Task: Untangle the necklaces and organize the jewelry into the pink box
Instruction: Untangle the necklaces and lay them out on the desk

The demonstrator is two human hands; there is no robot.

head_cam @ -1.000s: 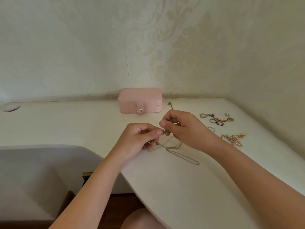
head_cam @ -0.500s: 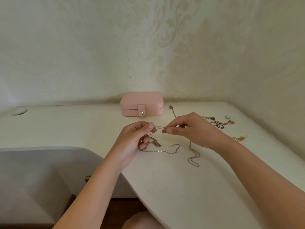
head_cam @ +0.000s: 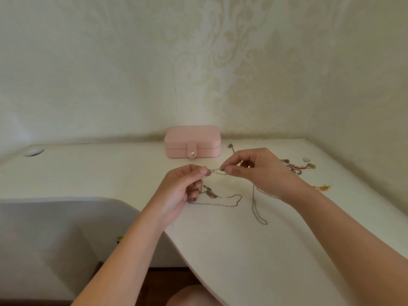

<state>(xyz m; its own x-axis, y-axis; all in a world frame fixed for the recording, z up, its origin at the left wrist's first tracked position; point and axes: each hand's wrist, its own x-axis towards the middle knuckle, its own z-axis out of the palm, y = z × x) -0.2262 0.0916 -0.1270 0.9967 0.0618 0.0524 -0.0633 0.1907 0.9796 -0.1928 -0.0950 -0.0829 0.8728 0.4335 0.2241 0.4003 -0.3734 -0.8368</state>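
The left hand (head_cam: 180, 187) and right hand (head_cam: 261, 171) each pinch the tangled necklaces (head_cam: 217, 171) above the surface (head_cam: 220, 250), before the closed pink box (head_cam: 192, 138). Ease slack in; the knot, seemingly between them, tightens if pulled.

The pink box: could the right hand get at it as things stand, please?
Probably not yet: the right hand pinches the chain, though the way to the pink box looks open.
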